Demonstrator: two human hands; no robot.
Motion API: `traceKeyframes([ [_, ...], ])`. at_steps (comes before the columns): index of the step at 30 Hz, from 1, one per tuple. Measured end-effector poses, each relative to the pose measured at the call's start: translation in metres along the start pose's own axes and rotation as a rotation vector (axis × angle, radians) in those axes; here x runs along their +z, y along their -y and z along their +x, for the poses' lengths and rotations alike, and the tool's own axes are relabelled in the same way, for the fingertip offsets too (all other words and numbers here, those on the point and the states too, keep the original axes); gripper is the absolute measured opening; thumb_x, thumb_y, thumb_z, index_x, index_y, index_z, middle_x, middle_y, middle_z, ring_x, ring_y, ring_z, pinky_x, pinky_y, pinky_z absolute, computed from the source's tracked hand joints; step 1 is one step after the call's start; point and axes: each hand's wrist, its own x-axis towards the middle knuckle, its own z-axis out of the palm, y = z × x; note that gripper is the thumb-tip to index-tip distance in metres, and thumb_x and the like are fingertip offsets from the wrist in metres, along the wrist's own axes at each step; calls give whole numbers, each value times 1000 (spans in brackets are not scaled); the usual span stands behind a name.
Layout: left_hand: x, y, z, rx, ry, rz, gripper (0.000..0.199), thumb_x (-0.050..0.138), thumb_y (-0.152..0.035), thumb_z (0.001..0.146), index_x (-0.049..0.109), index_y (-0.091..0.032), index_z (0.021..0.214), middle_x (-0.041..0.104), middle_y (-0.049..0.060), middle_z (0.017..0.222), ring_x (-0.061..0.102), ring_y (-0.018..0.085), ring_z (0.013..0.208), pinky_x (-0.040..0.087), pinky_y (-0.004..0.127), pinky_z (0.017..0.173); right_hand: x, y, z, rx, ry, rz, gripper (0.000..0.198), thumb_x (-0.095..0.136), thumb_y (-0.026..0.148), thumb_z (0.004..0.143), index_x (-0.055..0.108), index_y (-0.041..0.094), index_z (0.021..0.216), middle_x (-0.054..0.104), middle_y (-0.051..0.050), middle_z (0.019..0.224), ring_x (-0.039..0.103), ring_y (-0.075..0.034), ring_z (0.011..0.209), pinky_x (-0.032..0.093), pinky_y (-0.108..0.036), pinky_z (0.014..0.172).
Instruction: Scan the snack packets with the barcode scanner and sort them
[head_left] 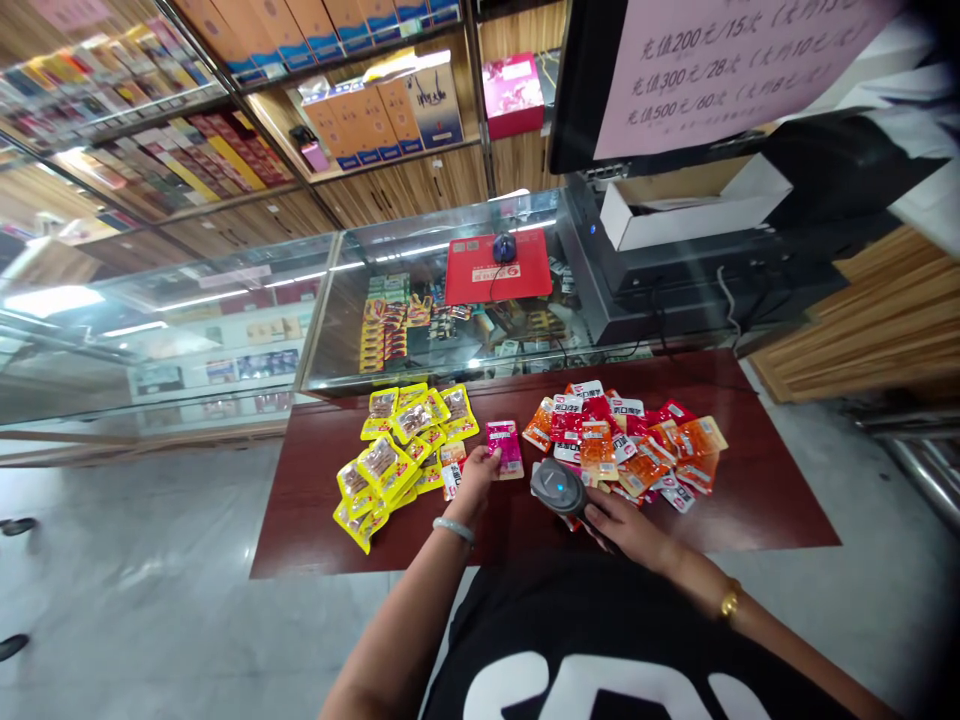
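My left hand [475, 478] pinches the edge of a magenta snack packet [504, 447] over the middle of the dark red tabletop. Just to its left, a red and white packet [452, 468] lies partly beside a heap of yellow snack packets [384, 460]. In my right hand [616, 518] is a dark grey barcode scanner [559, 487] with a small blue light on top; its head points toward the magenta packet. Behind and right of the scanner spreads a pile of orange, red and white packets [598, 447], some overlapping.
The red-brown table [315, 535] meets a glass display case [442, 350]. On the glass lie a red mat [465, 285] and a computer mouse [504, 248]. At right stand a monitor [592, 90] and an open white box [675, 230]. Stocked shelves [360, 170] line the back.
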Motion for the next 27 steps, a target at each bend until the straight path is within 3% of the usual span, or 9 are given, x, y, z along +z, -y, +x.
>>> traceKeyframes([
  [5,-2,6,5,103,-82,172,38,69,-53,72,59,-18,79,66,2,75,60,14,70,47,27,66,1,-3,-2,12,17,13,55,47,67,92,70,20,110,68,-5,76,61,-21,64,50,-31,59],
  [9,1,4,2,59,-62,103,38,69,-52,73,61,-16,83,67,3,73,60,14,67,49,28,67,1,-10,-4,43,36,36,52,47,65,94,69,20,109,65,-3,72,57,-17,56,46,-27,51],
  [12,24,-6,-7,67,121,-5,40,71,-51,75,64,-15,91,70,5,79,63,15,71,52,30,75,1,-16,-2,47,55,13,56,45,66,94,67,21,119,71,-6,85,62,-19,61,51,-31,56],
  [14,45,-14,-10,102,330,-57,43,71,-50,77,67,-15,102,72,8,93,66,18,84,52,32,84,1,-19,2,0,49,-38,59,45,66,93,68,20,122,74,-11,100,69,-26,81,56,-39,75],
  [16,57,-20,-9,148,428,3,43,68,-48,81,68,-14,107,72,11,105,66,20,94,50,34,90,1,-20,5,-54,38,-85,58,48,65,93,68,19,122,73,-14,114,66,-32,106,50,-48,96],
  [19,43,-22,-7,239,236,396,32,66,-38,84,68,-16,107,70,12,112,64,23,103,47,37,95,1,-21,7,-54,36,-93,57,49,64,92,68,20,123,73,-14,116,65,-33,109,49,-49,98],
  [21,16,-18,-7,278,-10,816,35,71,-32,80,66,-19,111,67,12,119,58,28,113,42,41,101,2,-23,6,-4,39,-71,57,48,65,92,68,21,122,74,-12,106,69,-29,89,56,-44,82],
  [23,-14,-13,-10,266,-205,1188,54,78,-31,72,61,-20,122,59,15,131,50,34,124,37,46,103,2,-25,4,49,51,-41,58,46,67,92,68,21,119,74,-10,91,66,-24,67,55,-37,62],
  [27,-46,-4,-16,238,-257,1510,70,80,-33,69,51,-17,131,49,19,140,45,38,128,36,45,101,2,-24,5,54,54,-51,59,44,68,92,70,19,112,72,-8,82,64,-22,62,53,-34,58],
])
